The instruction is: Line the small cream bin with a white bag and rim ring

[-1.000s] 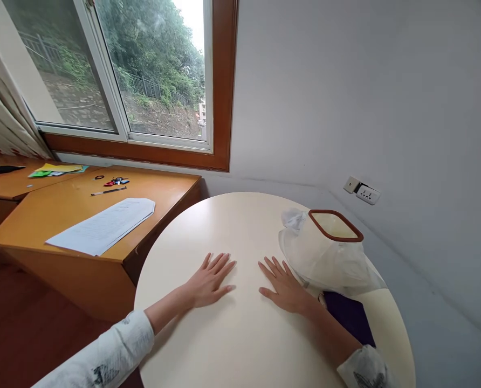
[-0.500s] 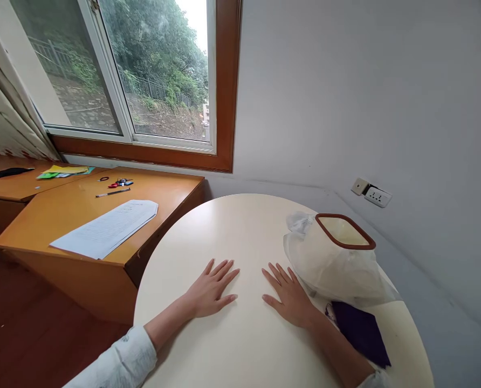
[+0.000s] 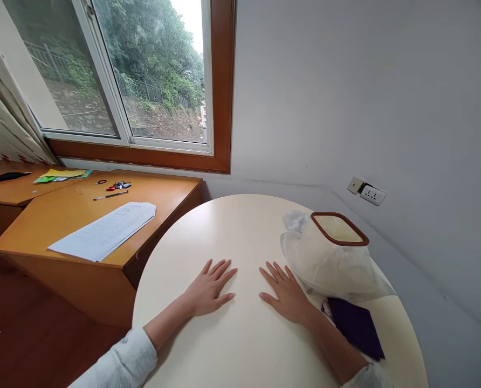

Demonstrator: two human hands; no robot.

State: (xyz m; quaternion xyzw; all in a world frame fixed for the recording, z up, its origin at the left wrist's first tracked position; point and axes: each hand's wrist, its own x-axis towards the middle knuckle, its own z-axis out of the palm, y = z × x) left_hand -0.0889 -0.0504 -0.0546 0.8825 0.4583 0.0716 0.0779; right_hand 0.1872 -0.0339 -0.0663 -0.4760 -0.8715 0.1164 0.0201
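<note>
My left hand [image 3: 209, 288] lies palm down on the round cream table [image 3: 240, 226], its fingers stretched out and apart. To its right, my right hand [image 3: 286, 293] rests flat on the same table with fingers spread. Neither holds anything. Just beyond my right hand is a translucent whitish bag [image 3: 329, 264] with a brown-rimmed squarish opening or frame [image 3: 341, 242] at its top. A folded dark purple cloth [image 3: 356, 326] lies beside my right forearm, which hides part of it.
On the wooden desk [image 3: 176, 188] at left lie white papers [image 3: 107, 229], a pen [image 3: 110, 195], a small bunch of keys [image 3: 119, 186] and coloured papers [image 3: 62, 174]. The wall carries a socket [image 3: 372, 194]. A window [image 3: 155, 70] is behind the desk.
The camera view has shifted slightly. Both hands stay flat in the same places on the table, and the bag and cloth have not moved.
</note>
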